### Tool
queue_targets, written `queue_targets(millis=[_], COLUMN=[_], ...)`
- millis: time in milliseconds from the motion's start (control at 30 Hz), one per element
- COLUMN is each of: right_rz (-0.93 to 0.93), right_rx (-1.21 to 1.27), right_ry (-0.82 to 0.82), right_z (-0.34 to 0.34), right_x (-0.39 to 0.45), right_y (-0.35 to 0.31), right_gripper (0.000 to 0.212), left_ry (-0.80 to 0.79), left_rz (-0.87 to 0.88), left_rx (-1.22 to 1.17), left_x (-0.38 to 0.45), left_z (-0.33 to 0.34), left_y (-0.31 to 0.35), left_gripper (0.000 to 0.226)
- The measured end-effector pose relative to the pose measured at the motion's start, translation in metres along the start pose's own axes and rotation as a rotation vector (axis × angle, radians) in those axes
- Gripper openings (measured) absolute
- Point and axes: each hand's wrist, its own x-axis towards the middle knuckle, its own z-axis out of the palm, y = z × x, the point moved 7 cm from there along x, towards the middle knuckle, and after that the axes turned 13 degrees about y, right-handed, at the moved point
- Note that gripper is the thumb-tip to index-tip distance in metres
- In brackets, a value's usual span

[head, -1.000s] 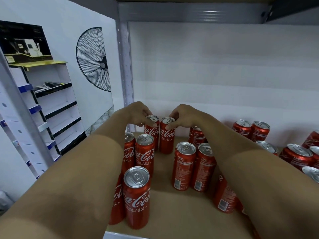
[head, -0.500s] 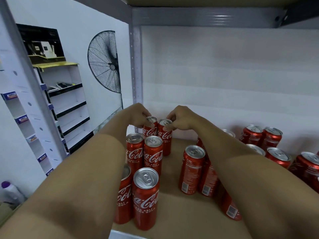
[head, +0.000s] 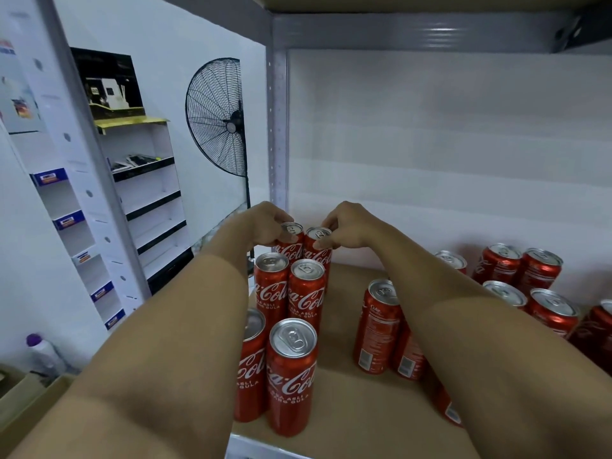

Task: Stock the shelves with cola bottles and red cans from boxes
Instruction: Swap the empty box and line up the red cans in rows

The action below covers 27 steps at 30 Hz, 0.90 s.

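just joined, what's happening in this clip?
A person is stocking a shelf with red cans. Both arms reach to the back left corner: the left hand grips the top of one can, and the right hand pinches the top of the can beside it. Both cans stand upright on the shelf, at the back of a double row of cans with logos facing forward. More cans stand loosely grouped to the right.

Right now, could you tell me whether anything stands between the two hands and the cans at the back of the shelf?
Nothing visible does. The left hand already grips the back-left can by its top and the right hand grips the back-right can.
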Motion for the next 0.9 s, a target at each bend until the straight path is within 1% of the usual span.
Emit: queue_targets(millis=[67, 167, 267, 467, 700, 833, 900], right_rz=[0.003, 0.001, 0.002, 0.036, 0.070, 0.111, 0.112], right_rx=[0.004, -0.001, 0.003, 0.020, 0.027, 0.063, 0.079], right_ry=[0.011, 0.037, 0.057, 0.064, 0.065, 0.076, 0.083], right_z=[0.001, 0.003, 0.004, 0.005, 0.006, 0.006, 0.003], right_x=[-0.001, -0.001, -0.002, -0.003, -0.008, -0.015, -0.021], right_y=[-0.001, -0.001, 0.000, 0.002, 0.001, 0.003, 0.003], right_gripper=[0.047, 0.049, 0.049, 0.062, 0.057, 0.079, 0.084], left_ry=[0.011, 0.037, 0.027, 0.021, 0.037, 0.030, 0.050], left_rz=[0.010, 0.017, 0.016, 0.023, 0.016, 0.018, 0.056], left_rx=[0.006, 0.003, 0.013, 0.044, 0.060, 0.099, 0.136], left_x=[-0.001, -0.003, -0.004, -0.006, -0.010, -0.015, -0.020], left_z=[-0.001, -0.002, -0.001, -0.002, -0.001, 0.001, 0.001], left_y=[0.000, 0.001, 0.002, 0.004, 0.005, 0.008, 0.014], left_gripper=[0.054, 0.053, 0.053, 0.054, 0.057, 0.063, 0.068])
